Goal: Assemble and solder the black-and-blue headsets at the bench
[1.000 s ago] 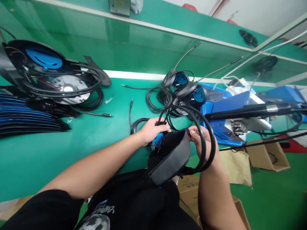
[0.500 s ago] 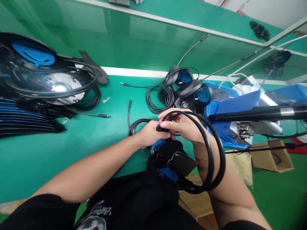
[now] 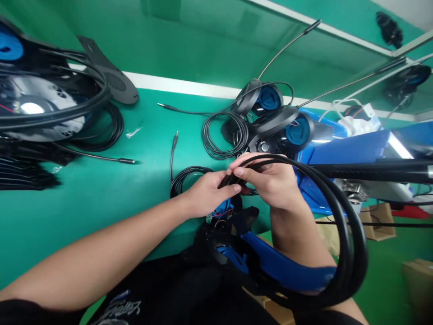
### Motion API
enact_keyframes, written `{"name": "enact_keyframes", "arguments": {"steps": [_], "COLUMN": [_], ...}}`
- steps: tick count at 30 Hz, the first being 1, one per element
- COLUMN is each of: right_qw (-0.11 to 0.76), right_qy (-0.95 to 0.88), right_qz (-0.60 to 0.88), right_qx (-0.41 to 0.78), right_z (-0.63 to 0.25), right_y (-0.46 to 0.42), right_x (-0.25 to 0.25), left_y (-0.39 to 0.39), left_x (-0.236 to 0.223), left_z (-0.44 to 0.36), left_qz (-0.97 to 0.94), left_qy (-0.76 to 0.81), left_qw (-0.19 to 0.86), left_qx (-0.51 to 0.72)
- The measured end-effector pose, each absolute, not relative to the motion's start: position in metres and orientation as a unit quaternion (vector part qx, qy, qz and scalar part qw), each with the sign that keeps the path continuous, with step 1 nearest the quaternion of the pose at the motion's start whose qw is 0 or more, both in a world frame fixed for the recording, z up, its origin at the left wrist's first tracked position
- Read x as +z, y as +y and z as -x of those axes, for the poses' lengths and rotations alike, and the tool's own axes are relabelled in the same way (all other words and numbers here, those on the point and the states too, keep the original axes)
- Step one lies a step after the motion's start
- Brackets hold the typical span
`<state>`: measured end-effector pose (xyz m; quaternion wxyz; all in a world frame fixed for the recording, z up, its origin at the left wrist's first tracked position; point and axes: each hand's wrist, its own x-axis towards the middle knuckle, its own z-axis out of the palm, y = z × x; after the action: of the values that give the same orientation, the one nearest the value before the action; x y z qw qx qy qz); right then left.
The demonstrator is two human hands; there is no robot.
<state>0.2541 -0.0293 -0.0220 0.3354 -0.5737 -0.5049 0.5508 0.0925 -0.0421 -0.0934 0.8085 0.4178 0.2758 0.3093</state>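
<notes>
Left hand (image 3: 208, 194) and right hand (image 3: 267, 183), curled and pressed close, pinching a small black plastic headset piece (image 3: 228, 181); thick black cable loops (image 3: 352, 253) curving down beside the right forearm.

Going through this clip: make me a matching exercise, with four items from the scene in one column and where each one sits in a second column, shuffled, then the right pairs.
Items
1. Thick black loop
2. Blue curved strip
3. Small clear plastic wrapper
4. Coiled thin black cable

Places
A. Beside two headsets with blue ear cups
B. Below the right forearm
C. Running through the right hand
D. Lying on the green bench top

Pairs: 1-C, 2-B, 3-D, 4-A
</notes>
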Motion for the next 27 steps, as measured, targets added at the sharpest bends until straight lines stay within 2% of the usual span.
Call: {"name": "enact_keyframes", "arguments": {"steps": [4,11,18,22,27], "right_qw": [0.351,0.34,0.379,0.371,0.391], "right_qy": [-0.498,-0.48,-0.481,-0.475,-0.479], "right_qz": [0.584,0.606,0.571,0.587,0.604], "right_qx": [0.537,0.535,0.547,0.541,0.503], "right_z": [-0.257,-0.253,-0.255,-0.253,-0.249], "right_y": [-0.03,-0.034,-0.034,-0.032,-0.031], "right_x": [-0.024,-0.022,-0.025,-0.021,-0.024], "left_y": [-0.04,-0.039,-0.039,-0.042,-0.043], "left_x": [-0.088,-0.078,-0.082,-0.078,-0.079], "left_z": [-0.089,-0.086,-0.089,-0.09,-0.09], "left_qz": [-0.507,-0.539,-0.437,-0.372,-0.359], "left_qy": [0.332,0.345,0.321,0.299,0.294], "left_qw": [0.731,0.711,0.784,0.826,0.833], "left_qx": [0.314,0.292,0.301,0.299,0.302]}}
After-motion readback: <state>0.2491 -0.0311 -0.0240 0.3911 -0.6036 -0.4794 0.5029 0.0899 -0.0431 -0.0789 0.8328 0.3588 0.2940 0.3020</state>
